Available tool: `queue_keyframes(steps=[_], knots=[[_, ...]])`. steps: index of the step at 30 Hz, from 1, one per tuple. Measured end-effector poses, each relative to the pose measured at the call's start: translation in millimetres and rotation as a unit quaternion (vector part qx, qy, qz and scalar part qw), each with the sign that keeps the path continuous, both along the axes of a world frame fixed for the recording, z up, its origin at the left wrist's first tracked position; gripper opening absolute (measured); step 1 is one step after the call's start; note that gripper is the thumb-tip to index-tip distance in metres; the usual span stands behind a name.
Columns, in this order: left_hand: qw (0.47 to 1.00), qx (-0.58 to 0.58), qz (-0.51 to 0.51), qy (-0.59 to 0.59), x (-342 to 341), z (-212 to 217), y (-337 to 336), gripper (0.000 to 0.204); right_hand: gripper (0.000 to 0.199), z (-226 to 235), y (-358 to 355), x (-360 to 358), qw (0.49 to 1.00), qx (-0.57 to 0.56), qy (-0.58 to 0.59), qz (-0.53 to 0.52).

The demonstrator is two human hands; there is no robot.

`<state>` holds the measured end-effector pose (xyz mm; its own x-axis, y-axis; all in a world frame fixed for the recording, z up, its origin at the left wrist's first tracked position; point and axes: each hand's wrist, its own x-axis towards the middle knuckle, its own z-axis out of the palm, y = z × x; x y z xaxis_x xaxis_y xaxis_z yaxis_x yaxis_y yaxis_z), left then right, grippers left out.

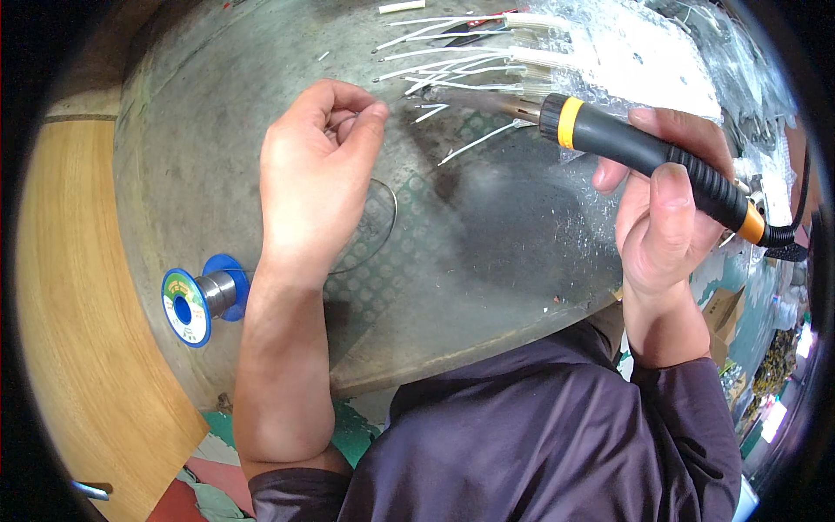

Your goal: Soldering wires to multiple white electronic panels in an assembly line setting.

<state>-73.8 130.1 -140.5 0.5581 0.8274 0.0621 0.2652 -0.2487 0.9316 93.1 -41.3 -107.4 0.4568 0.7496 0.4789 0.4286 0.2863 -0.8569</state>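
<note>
"What did the hands have?"

"The right hand [665,204], at right of the frame, gripped a soldering iron [622,143] by its handle, between thumb and fingers, probably to keep clear of the hot end. The left hand [313,174], upper left of centre, was closed, thumb against forefinger."

"Pinching the solder wire [395,213]?"

"I couldn't tell; the fingers covered whatever lay between them. The wire looped out beside that hand, and its run toward the spool [214,291] at lower left passed out of sight behind the forearm."

"Why was the spool there?"

"Perhaps so it could feed the left side freely. The white wires [470,64], upper centre, fanned their ends leftward, seemingly for easy reach."

"Anything else unclear?"

"The iron's tip was a blur near those ends, so contact was uncertain. Glare washed out the plastic bag [644,56] at upper right, and the dark rim cut off the cord [805,187]."
</note>
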Motion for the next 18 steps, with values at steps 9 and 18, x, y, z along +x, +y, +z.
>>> queue_keyframes(steps=[9,18], knots=[[1.0,0.005,0.003,0.015,-1.9,0.8,0.0,0.012,0.045,-0.6,1.7,-4.3,1.0,-0.005,0.01,-0.009],[0.999,0.011,0.002,0.031,-3.0,0.9,-0.1,0.012,0.046,0.6,-0.4,-5.5,0.999,-0.01,0.018,-0.039]])
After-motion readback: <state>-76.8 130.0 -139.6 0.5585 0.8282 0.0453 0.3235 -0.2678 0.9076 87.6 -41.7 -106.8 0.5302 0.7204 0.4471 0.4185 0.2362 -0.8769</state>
